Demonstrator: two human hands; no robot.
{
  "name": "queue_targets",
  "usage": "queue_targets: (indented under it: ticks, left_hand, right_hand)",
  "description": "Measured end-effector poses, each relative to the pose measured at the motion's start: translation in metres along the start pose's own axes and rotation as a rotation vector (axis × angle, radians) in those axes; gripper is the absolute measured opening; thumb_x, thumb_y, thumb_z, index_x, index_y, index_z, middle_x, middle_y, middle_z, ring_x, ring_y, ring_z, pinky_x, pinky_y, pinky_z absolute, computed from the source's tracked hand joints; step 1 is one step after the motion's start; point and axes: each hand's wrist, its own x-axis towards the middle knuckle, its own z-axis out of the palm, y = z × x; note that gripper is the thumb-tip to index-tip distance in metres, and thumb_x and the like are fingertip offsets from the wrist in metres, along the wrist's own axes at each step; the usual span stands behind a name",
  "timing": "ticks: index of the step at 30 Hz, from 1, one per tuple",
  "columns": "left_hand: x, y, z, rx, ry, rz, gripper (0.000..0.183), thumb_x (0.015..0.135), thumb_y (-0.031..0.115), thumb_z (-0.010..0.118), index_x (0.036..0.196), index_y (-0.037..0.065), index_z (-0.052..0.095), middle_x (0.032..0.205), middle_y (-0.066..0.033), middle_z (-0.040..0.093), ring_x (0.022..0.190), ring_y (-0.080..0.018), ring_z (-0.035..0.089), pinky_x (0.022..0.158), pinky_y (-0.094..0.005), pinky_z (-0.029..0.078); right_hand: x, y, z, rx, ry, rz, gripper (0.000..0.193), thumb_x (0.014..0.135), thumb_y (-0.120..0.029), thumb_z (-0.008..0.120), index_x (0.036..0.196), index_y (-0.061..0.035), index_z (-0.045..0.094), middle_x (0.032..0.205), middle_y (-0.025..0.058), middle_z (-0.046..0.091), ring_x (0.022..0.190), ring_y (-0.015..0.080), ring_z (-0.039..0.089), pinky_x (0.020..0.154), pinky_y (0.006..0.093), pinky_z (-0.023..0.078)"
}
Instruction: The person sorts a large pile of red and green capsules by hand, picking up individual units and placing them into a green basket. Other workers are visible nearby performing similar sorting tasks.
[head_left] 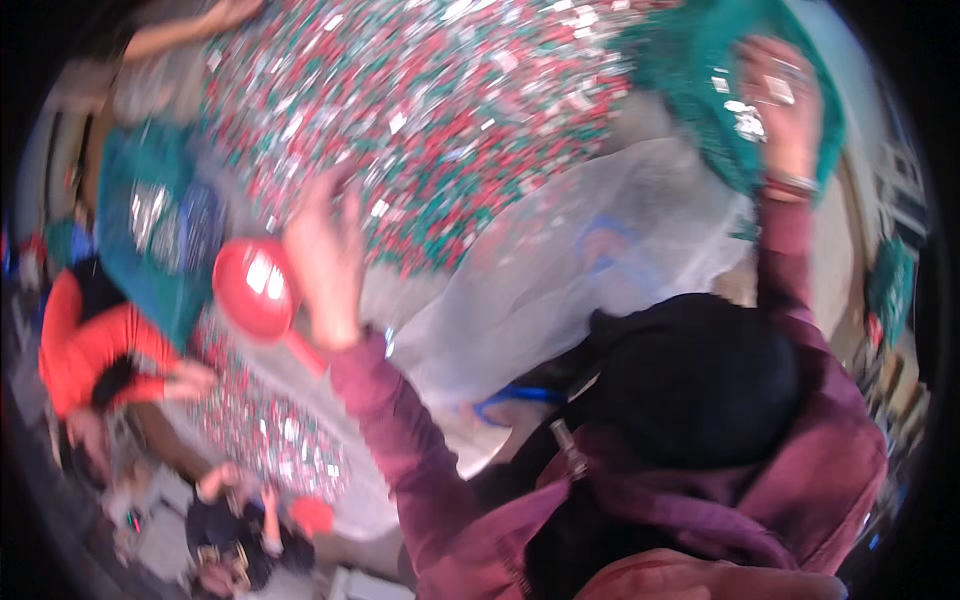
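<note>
My left hand (327, 255) is over the near left edge of a broad heap of small shiny wrapped pieces (430, 110), red, green and silver. Its fingers look spread, with nothing visible in them, though motion blurs them. Beside that wrist is a red plastic scoop (254, 288), round-bowled, its handle running down toward my sleeve. My right hand (785, 105) is at a green bag (725, 50) on the right. Bright bits show at its fingers and beside it; blur hides whether it grips any of them.
A translucent plastic sheet (560, 260) lies between the heap and me. Left stands another green bag (150, 250), beside a person in orange sleeves (75, 340). More pieces (270, 430) lie there. Another person (235, 535) is lower left; an arm (180, 35) reaches in upper left.
</note>
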Motion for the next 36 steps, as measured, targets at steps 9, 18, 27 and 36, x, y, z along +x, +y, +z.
queue_targets:
  ticks: [9, 18, 27, 36]
  left_hand:
    - [-0.035, -0.03, 0.173, 0.271, -0.026, 0.284, 0.036, 0.073, 0.015, 0.071, 0.108, 0.012, 0.065, 0.122, -0.0045, 0.055, 0.118, -0.031, 0.045, 0.098, -0.0435, 0.038]
    - [-0.1, -0.044, 0.203, 0.311, -0.315, 0.33, 0.038, 0.071, 0.017, 0.067, 0.109, 0.02, 0.061, 0.129, 0.0005, 0.05, 0.128, -0.0266, 0.038, 0.099, -0.0442, 0.032]
    - [-0.081, -0.097, 0.104, 0.271, 0.151, 0.033, 0.028, 0.077, 0.011, 0.059, 0.105, 0.014, 0.061, 0.12, -0.0048, 0.053, 0.114, -0.0278, 0.046, 0.096, -0.0464, 0.035]
    - [-0.158, -0.021, 0.191, -0.007, -0.562, 0.231, 0.009, 0.082, 0.008, 0.056, 0.091, 0.003, 0.056, 0.089, -0.0158, 0.058, 0.082, -0.0345, 0.063, 0.067, -0.043, 0.053]
  right_hand:
    - [0.009, 0.132, -0.075, -0.407, 0.068, 0.335, 0.044, 0.092, -0.024, 0.056, 0.131, -0.0053, 0.051, 0.133, 0.0202, 0.048, 0.12, 0.0353, 0.047, 0.103, 0.0443, 0.036]
    - [-0.007, -0.109, 0.216, 0.049, -0.635, -0.546, 0.03, 0.085, -0.014, 0.062, 0.113, -0.004, 0.06, 0.117, 0.0164, 0.059, 0.107, 0.0339, 0.057, 0.089, 0.04, 0.049]
    - [-0.048, -0.125, 0.285, -0.154, -0.755, -0.723, 0.029, 0.073, -0.002, 0.062, 0.102, -0.0022, 0.061, 0.101, 0.01, 0.056, 0.103, 0.0272, 0.055, 0.075, 0.0368, 0.054]
    - [-0.136, -0.093, 0.199, 0.276, -0.747, -0.072, 0.016, 0.083, -0.005, 0.06, 0.099, -0.0059, 0.058, 0.09, 0.0096, 0.054, 0.082, 0.0263, 0.06, 0.065, 0.0363, 0.048]
